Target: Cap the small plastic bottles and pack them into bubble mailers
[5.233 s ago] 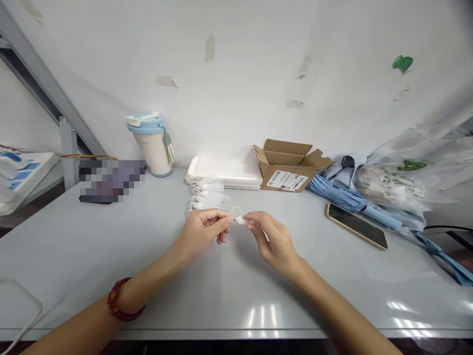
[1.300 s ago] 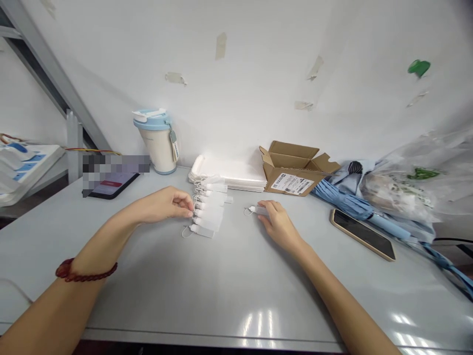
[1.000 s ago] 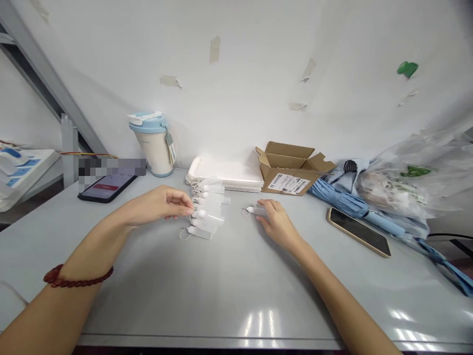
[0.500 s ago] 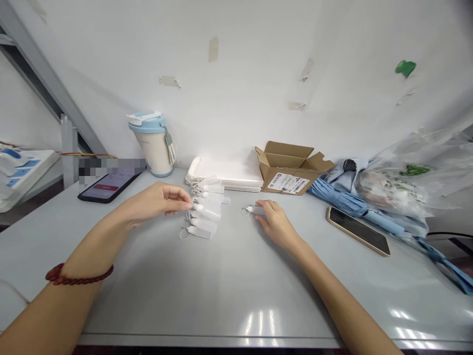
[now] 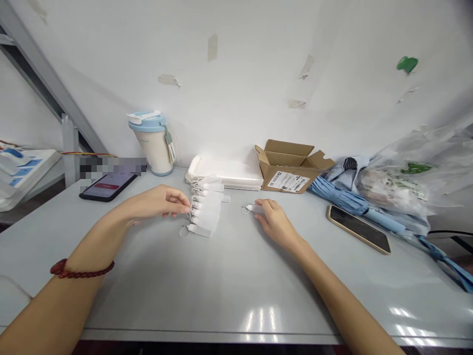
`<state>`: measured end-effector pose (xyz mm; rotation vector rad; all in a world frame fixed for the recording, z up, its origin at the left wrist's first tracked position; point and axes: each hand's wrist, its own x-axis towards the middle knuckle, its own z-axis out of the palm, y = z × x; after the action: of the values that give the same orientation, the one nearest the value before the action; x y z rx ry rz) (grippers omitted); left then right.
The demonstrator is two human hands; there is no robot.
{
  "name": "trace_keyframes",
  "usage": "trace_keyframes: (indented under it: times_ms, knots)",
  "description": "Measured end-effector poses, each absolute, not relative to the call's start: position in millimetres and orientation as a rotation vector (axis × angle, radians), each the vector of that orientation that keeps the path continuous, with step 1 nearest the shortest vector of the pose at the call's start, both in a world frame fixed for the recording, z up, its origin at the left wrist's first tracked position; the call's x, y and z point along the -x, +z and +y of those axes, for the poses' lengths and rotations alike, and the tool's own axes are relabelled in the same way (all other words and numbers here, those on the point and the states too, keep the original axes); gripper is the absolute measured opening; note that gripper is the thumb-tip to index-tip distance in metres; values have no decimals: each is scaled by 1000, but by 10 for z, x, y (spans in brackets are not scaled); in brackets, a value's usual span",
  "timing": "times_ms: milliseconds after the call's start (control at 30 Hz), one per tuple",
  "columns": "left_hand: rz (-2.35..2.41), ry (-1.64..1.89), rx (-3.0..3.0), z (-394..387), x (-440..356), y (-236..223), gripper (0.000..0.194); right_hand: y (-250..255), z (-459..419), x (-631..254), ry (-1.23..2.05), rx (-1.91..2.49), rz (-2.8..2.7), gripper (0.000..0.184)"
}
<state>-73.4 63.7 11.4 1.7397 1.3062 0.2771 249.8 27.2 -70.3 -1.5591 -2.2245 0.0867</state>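
Several small translucent white dropper bottles (image 5: 205,215), each with a thin white loop at its cap end, lie side by side in a column on the grey table. My left hand (image 5: 172,201) is at the left side of this column, thumb and forefinger pinched at the cap end of one bottle. The nearest bottle (image 5: 199,230) lies slightly askew, its loop out to the left. To the right, my right hand (image 5: 275,221) rests on the table with its fingers round a single dropper bottle (image 5: 254,208). That bottle's cap and loop point left; its far end is hidden by my fingers.
Behind the bottles lies a stack of white flat sleeves (image 5: 229,173) beside an open cardboard box (image 5: 290,170). A tumbler (image 5: 153,143) and a lit phone (image 5: 111,185) are at left. Rightward lie another phone (image 5: 358,229), a folded blue umbrella (image 5: 340,195) and a plastic bag (image 5: 402,182).
Earlier both hands met over one bottle; now they are apart, left at the column, right holding a bottle. The bottle at my left fingertips has shifted into line with the others.
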Motion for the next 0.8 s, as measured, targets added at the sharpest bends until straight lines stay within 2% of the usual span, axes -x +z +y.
trace_keyframes:
  times_ms: [267, 433, 667, 800]
  knots:
    - [1484, 545, -1786, 497, 557, 195, 28, -661, 256, -2476, 138, 1608, -2213, 31]
    - [1692, 855, -2174, 432, 402, 70, 18, -644, 258, -2472, 191, 1636, -2168, 29]
    - [1453, 1186, -2626, 313, 265, -121, 16, -491, 175, -2428, 484, 1548, -1849, 26]
    - [1183, 1246, -2725, 194, 135, -160, 13, -379, 81, -2337, 723, 1473, -1712, 27]
